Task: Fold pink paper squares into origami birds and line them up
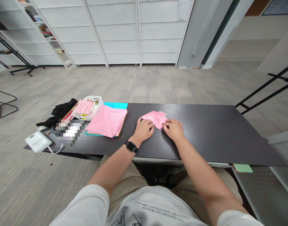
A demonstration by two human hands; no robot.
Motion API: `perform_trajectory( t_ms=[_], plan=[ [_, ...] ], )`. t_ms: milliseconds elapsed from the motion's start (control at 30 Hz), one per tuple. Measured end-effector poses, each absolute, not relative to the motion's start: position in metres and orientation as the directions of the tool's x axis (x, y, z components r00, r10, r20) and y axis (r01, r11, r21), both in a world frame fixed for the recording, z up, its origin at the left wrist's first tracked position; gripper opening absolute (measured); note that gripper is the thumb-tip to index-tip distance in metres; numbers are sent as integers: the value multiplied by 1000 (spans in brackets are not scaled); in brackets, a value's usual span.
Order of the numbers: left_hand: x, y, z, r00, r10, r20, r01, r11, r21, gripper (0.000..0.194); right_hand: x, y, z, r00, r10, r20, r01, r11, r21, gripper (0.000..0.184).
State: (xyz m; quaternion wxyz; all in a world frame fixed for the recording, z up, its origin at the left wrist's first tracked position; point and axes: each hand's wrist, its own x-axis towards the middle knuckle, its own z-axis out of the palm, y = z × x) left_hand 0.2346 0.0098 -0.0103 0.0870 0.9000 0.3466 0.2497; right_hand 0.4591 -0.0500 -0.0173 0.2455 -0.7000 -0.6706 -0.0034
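White short-sleeved T-shirt (155,204) right up close, cut off by the bottom edge, its printed lettering too distorted to read. Out ahead, grey patterned carpet (139,83) runs to tall white cabinets (120,34), their tops out of frame. And across the middle, long matt-black table (209,131)!

On its left side, a slanted stack of coloured paper, pink sheets on top (108,121), covers part of a bright blue sheet (116,105). Just behind, a white plastic basket (100,104) bears a pink-and-white zigzag-patterned packet (85,107); its other contents are jumbled, hard to name. Nearer the edge, a blurred block of pixels (70,131) hides whatever lies there, beside a rounded white device (38,142) whose faint marking is too small to read.

Now the centre: a folded, angular piece of pink paper (155,117) lies on the table, right between the two hands! Left hand (144,129), fingers curled over its left edge; pinching or just pressing, I cannot tell. Right hand (174,128), thumb and finger close together, the grip pinching the paper's right-hand edge. Smallest of all, a black square-faced wristwatch (131,146) on the left wrist, screen dark.
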Motion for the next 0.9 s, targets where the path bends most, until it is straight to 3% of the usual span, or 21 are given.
perform_trajectory(
  t_ms=[100,200,433,667,767,900],
  plan=[
    [234,11,-12,643,661,386,576,-750,325,25,479,-51,-20,276,876,395,923,-127,-364,21],
    [233,13,-14,631,668,394,596,-743,305,25,488,-51,-20,349,822,449,899,-159,-408,24],
    [236,10,-14,710,594,379,528,-805,272,32,456,-47,-19,-22,925,380,923,165,-349,26],
    [234,12,-15,622,669,407,624,-738,259,29,450,-44,-27,-50,943,330,935,161,-317,26],
    [227,14,-15,491,751,442,731,-631,260,27,453,-43,-27,-46,946,322,931,157,-329,25],
    [216,17,-11,347,864,366,860,-449,244,29,453,-44,-25,-32,961,276,933,127,-336,26]
  ],
)
